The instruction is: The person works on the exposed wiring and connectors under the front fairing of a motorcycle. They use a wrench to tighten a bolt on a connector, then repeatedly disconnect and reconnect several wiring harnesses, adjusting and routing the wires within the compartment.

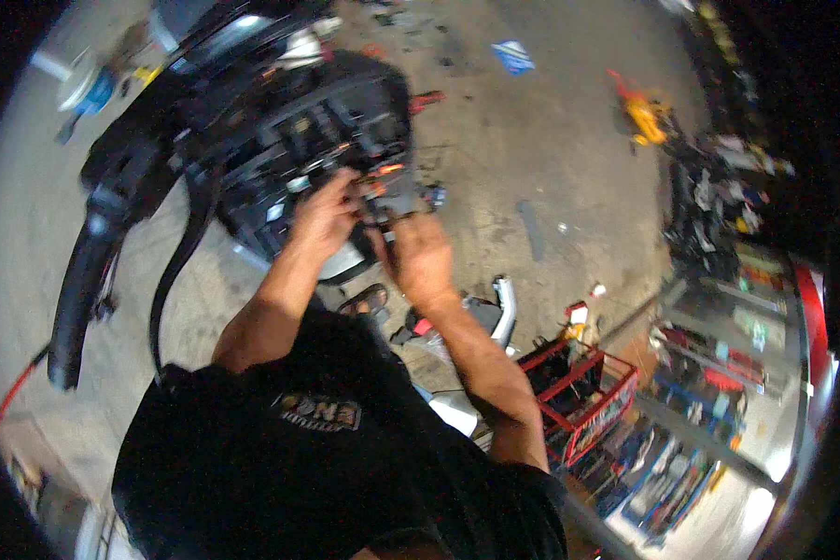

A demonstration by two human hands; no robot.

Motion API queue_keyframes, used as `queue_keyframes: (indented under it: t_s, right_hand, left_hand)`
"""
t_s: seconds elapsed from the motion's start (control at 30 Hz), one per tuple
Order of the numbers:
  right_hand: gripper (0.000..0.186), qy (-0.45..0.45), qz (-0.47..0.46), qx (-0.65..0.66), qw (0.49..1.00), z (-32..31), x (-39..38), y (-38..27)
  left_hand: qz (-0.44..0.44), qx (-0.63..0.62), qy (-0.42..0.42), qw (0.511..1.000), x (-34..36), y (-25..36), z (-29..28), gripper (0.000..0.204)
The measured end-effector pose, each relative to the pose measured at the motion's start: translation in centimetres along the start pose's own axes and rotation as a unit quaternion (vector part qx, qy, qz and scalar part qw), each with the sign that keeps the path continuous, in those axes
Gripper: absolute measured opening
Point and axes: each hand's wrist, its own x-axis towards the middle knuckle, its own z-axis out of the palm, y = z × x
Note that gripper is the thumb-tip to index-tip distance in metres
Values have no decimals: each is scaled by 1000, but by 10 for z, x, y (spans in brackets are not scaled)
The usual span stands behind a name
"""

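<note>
A dark, partly stripped scooter or motorbike stands before me, its black handlebar grip (79, 289) jutting out at the left. Over the open black body (280, 140), full of small parts and wiring, both hands work close together. My left hand (325, 222) has its fingers pinched near some orange-lit pieces (383, 173). Just to the right, my right hand (422, 257) is closed, fingers curled around or against something small and dark. Blur hides what either hand holds. A black cable (173, 261) curves down from the handlebar toward me.
A red metal tool crate (569, 434) stands at lower right, beside trays of tools (672, 448). Loose parts lie on the floor, among them a silver piece (505, 313) and a yellow tool (646, 119). A white-and-blue bucket (86, 86) sits at far left, a blue-and-white packet (512, 57) farther off.
</note>
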Motion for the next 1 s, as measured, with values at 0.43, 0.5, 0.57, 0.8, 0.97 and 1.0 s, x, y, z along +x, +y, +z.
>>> queue_keyframes:
  t_s: [0.43,0.5,0.57,0.8,0.97,1.0]
  right_hand:
    - [26,46,-32,72,996,-19,13,-21]
    - [28,-50,-105,18,993,-24,20,-15]
    - [27,-103,-140,-7,985,-24,24,-10]
    - [21,39,350,583,733,10,17,-19]
    - [25,3,488,581,651,16,11,-25]
    - [24,31,363,357,860,10,6,-22]
  left_hand:
    - [-13,46,40,998,5,6,-7,20]
    - [-5,61,73,995,4,7,-5,18]
    - [-15,52,31,998,2,9,-4,18]
    - [1,39,7,999,4,8,-8,20]
    - [-5,54,19,998,7,5,-11,21]
    - [27,34,7,999,10,3,-10,20]
